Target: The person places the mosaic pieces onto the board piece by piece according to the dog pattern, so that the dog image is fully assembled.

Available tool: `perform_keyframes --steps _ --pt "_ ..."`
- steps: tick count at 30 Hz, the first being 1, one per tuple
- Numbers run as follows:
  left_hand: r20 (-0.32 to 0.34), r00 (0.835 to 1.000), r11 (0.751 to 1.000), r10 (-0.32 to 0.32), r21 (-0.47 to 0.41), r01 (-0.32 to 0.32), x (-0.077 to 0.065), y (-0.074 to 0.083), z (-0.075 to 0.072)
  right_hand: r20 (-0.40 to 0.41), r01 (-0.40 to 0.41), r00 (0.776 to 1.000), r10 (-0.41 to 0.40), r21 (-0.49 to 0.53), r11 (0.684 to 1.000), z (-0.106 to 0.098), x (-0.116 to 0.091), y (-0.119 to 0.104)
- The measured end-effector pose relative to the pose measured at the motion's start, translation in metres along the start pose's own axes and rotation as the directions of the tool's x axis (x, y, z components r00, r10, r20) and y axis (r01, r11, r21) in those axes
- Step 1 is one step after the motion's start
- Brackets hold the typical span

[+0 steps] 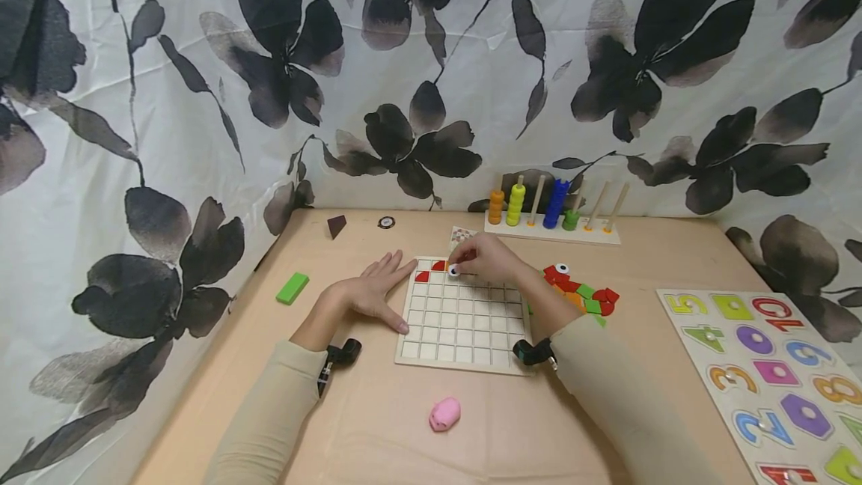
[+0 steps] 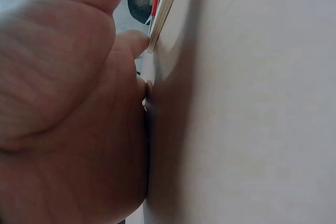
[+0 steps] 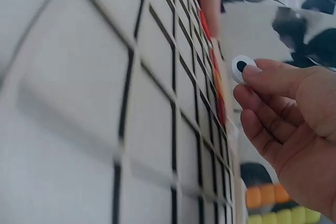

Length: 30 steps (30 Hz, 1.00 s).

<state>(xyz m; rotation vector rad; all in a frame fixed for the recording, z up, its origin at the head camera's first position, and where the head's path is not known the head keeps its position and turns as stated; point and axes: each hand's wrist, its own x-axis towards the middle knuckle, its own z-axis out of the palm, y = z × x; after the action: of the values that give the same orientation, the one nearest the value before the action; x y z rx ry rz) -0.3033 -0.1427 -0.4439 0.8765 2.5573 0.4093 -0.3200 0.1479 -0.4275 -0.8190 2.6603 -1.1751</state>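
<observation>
A pale wooden grid board [image 1: 465,335] lies flat in front of me, with a few red pieces [image 1: 422,277] in cells at its far left corner. My left hand [image 1: 369,292] rests spread along the board's left side, its thumb and fingertips right at the edge. In the left wrist view the palm [image 2: 68,98] faces the side of the board. Over the far row, my right hand [image 1: 490,257] pinches a white disc with a black dot [image 3: 240,67], like a toy eye, between thumb and index finger. The other right fingers are loosely bent.
Right of the board lies a heap of red, green and orange pieces [image 1: 586,294]. Behind stands a peg rack with coloured rings [image 1: 552,232]. A number puzzle board [image 1: 730,403] is at right, a green block [image 1: 292,288] at left, a pink toy [image 1: 445,415] in front.
</observation>
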Motion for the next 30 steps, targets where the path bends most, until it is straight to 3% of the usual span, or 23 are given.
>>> perform_keyframes --steps 7,15,23,30 --pt "0.004 1.000 1.000 -0.008 0.004 0.008 -0.001 0.001 0.000 0.027 0.004 1.000 -0.004 -0.021 1.000 0.023 0.018 -0.010" --pt "0.005 1.000 1.000 -0.001 0.015 0.001 0.000 0.000 0.002 0.064 0.004 0.998 0.005 -0.139 0.990 0.032 0.023 -0.021" --pt "0.006 1.000 1.000 -0.009 -0.001 0.009 -0.002 0.001 0.002 0.064 0.042 0.998 -0.026 -0.260 0.965 0.035 0.023 -0.024" --pt "0.006 1.000 1.000 -0.009 0.001 0.009 -0.001 0.001 0.002 -0.011 0.024 1.000 -0.028 -0.221 0.975 0.020 0.006 -0.027"
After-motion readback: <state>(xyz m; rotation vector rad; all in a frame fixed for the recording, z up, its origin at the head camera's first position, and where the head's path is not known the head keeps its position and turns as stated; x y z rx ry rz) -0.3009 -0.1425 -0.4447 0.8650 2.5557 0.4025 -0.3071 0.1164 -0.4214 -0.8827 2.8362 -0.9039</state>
